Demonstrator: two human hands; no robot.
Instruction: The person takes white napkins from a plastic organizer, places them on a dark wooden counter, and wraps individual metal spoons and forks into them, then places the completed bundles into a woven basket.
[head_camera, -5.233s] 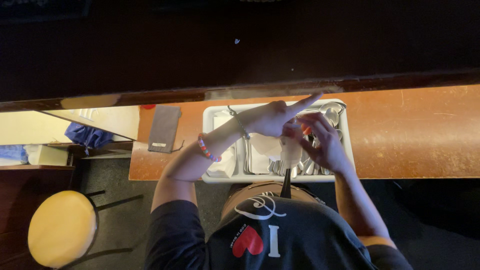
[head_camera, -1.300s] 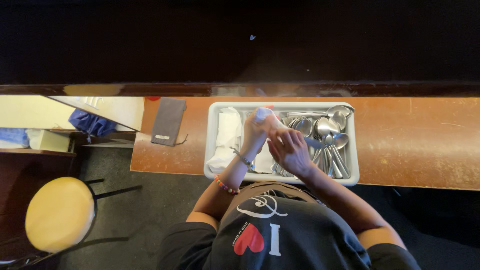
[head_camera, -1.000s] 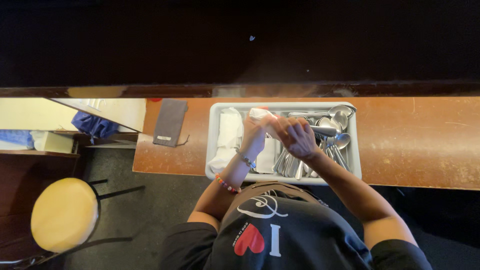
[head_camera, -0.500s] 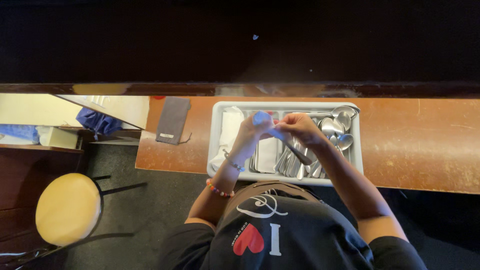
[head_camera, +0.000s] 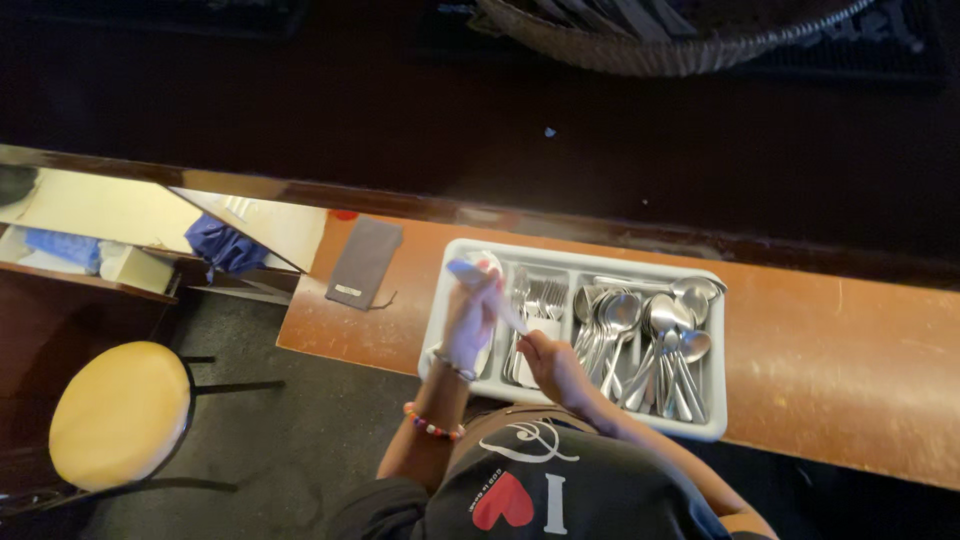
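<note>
A white cutlery tray (head_camera: 712, 425) lies on the wooden counter (head_camera: 850, 370). It holds forks (head_camera: 535, 298) and several spoons (head_camera: 655, 335) in separate compartments. My left hand (head_camera: 468, 325) is over the tray's left compartment, closed on a white cloth. A long pale piece of cutlery (head_camera: 490, 295) slants across that hand. My right hand (head_camera: 550, 368) is just to the right, over the fork compartment, fingers closed at the cutlery's lower end. Both hands are blurred, so the exact grip is unclear.
A dark flat pouch (head_camera: 365, 262) lies on the counter left of the tray. A round yellow stool (head_camera: 120, 415) stands at lower left. A blue cloth (head_camera: 225, 245) sits on a shelf at left. A wicker basket (head_camera: 650, 35) is at the top.
Both hands have shifted left, from over the spoons to the tray's left end, and the piece of cutlery is now held slanted between them.
</note>
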